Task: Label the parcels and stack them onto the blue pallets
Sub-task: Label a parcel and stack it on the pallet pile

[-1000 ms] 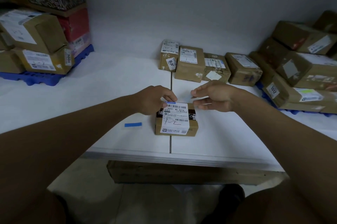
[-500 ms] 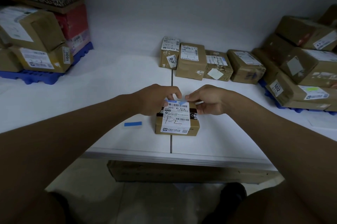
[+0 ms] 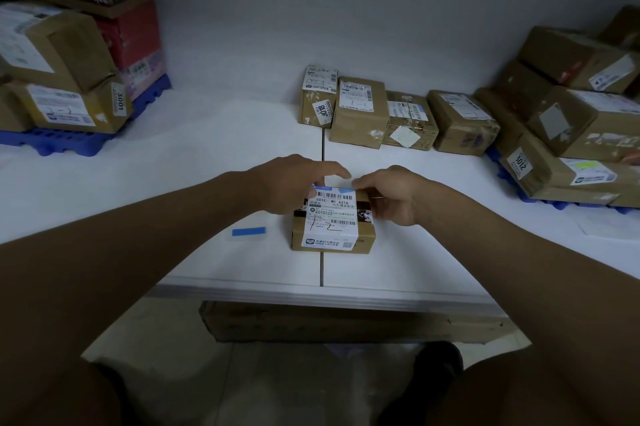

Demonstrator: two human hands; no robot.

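Brown cardboard parcel [image 3: 333,228] sat at centre of frame on the white table [image 3: 207,183], right over the seam btwn the two tabletops and close to the near edge, prob. so both hands could reach it easily. Only one view, the head cam. Its top carried a big white shipping label [image 3: 331,217] w/ barcodes.

Left hand [image 3: 294,183] came in from lower left; its fingers reached flat over the far top edge of the parcel, looking like they pressed a small blue-edged sticker [image 3: 329,188] there. Whether the thumb also pinched it couldn't be told, as it was hidden under the hand. Right hand [image 3: 391,195] came in from lower right, fingers curled, tips meeting the sticker's right end, so it seemed to pinch or guide that end while also steadying the box. Judged step: sticking the new label on, not yet smoothed down.

Blue strip [image 3: 248,231] lay on the table just left of the parcel, apart from it; poss. a backing or spare tag.

Row of four parcels [image 3: 360,110] waited at upper centre, one showing 3018. Left pallet [image 3: 69,145], blue, at upper left, held a stack incl. a box marked 3001. Right pallet [image 3: 512,179], at the right edge, held another stack, one box marked 3012. Stacking of this parcel was still to do.
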